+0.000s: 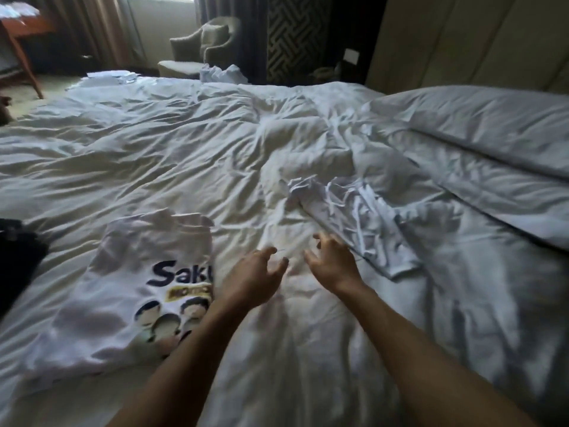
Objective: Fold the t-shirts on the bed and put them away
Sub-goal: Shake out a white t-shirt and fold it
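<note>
Rumpled white bed [215,155]: printed t-shirt [123,291] lies flat by your left hand [255,277]; crumpled t-shirt [354,217] just beyond your right hand [331,260]. Both hands' fingers spread, holding nothing.

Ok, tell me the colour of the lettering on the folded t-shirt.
Dark navy blue lettering on the white folded t-shirt, seen in the head view.

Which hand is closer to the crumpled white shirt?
The right hand. It hovers open just beside the crumpled white shirt, almost touching its near edge. The left hand hovers farther off, nearer the printed shirt.
</note>
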